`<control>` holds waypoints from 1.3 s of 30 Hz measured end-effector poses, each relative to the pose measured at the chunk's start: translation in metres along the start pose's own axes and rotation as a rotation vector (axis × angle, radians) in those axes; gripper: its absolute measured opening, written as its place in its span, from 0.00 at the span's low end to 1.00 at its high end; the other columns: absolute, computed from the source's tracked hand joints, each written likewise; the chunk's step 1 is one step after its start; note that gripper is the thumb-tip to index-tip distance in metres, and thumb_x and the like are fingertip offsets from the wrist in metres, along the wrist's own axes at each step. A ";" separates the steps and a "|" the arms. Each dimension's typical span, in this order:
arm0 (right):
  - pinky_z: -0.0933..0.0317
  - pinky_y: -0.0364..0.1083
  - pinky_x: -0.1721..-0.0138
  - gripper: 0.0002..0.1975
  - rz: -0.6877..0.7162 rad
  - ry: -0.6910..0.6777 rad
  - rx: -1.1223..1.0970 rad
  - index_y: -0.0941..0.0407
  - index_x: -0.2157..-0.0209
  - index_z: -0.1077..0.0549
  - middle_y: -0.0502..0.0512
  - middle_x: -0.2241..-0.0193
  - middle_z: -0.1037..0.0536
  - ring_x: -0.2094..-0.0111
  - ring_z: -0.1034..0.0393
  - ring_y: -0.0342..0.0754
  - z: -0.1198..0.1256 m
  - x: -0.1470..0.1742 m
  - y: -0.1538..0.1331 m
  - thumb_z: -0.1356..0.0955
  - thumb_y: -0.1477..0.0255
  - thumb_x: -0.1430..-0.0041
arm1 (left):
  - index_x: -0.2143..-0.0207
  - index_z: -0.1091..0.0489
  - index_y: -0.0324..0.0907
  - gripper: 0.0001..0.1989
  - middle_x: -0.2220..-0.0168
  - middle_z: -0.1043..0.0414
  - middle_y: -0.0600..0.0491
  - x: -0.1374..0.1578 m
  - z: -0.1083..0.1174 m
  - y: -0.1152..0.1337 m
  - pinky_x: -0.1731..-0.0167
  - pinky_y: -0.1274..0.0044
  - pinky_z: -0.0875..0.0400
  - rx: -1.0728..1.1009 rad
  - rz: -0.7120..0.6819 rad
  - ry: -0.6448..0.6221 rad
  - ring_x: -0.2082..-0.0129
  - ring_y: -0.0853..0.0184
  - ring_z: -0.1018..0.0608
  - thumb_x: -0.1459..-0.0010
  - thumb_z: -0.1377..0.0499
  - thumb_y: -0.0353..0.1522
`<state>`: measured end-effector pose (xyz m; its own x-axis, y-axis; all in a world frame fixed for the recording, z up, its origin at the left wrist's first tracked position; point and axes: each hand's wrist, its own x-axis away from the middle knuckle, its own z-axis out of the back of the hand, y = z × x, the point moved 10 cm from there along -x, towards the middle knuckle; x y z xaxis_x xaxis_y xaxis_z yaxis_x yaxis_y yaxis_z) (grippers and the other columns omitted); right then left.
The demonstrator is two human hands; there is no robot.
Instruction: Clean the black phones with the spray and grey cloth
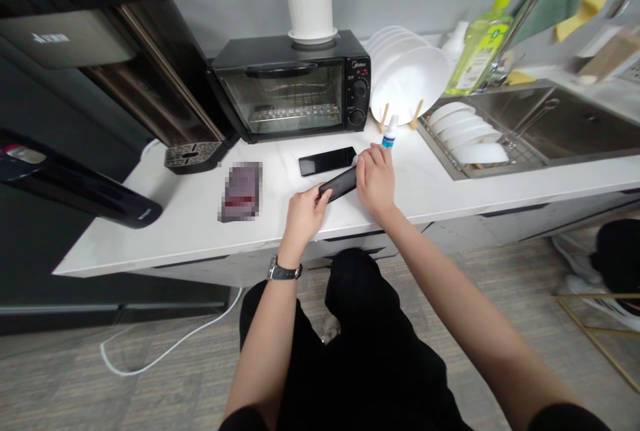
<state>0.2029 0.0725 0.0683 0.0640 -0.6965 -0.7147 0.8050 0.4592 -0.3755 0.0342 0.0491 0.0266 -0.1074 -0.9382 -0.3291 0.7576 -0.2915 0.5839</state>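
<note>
My left hand (304,216) pinches the near left end of a flat, dark, phone-shaped object (341,183), tilted just above the counter. Its right end goes under my right hand (374,181), whose fingers are curled over it. A small pale bit shows at those fingertips, too small to name. Just behind lies a black glossy phone (327,161), flat on the counter. Beyond my right hand stands a small white spray bottle (389,132) with a blue label, its lower part hidden by the hand.
A black toaster oven (295,94) stands behind, with white plates (407,81) in a rack beside it. To the right is a sink (565,118) with bowls (470,134). A blurred-out flat item (241,191) and a tall dark machine (150,64) are at left.
</note>
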 end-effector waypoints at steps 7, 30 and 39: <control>0.52 0.63 0.27 0.19 0.141 -0.150 -0.054 0.55 0.56 0.24 0.60 0.53 0.20 0.43 0.30 0.57 -0.020 0.024 -0.073 0.45 0.70 0.24 | 0.65 0.23 0.41 0.16 0.73 0.22 0.49 0.000 0.000 -0.002 0.71 0.75 0.39 -0.013 -0.025 0.010 0.75 0.64 0.25 0.29 0.49 0.34; 0.40 0.58 0.41 0.24 0.307 -0.259 0.058 0.56 0.54 0.24 0.62 0.57 0.20 0.52 0.31 0.59 -0.019 0.007 -0.045 0.45 0.56 0.23 | 0.61 0.21 0.41 0.13 0.73 0.24 0.53 -0.001 0.000 0.000 0.71 0.77 0.38 0.037 -0.021 -0.005 0.74 0.66 0.25 0.29 0.45 0.36; 0.41 0.56 0.47 0.25 0.253 -0.213 0.148 0.54 0.58 0.26 0.61 0.60 0.23 0.55 0.33 0.58 -0.010 -0.005 -0.006 0.48 0.58 0.22 | 0.61 0.21 0.39 0.15 0.76 0.27 0.53 -0.001 0.000 -0.001 0.72 0.78 0.42 0.021 -0.002 -0.005 0.75 0.67 0.28 0.29 0.44 0.38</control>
<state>0.1918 0.0784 0.0684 0.3808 -0.6774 -0.6294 0.8238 0.5577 -0.1019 0.0334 0.0501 0.0256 -0.1119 -0.9386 -0.3263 0.7438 -0.2969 0.5988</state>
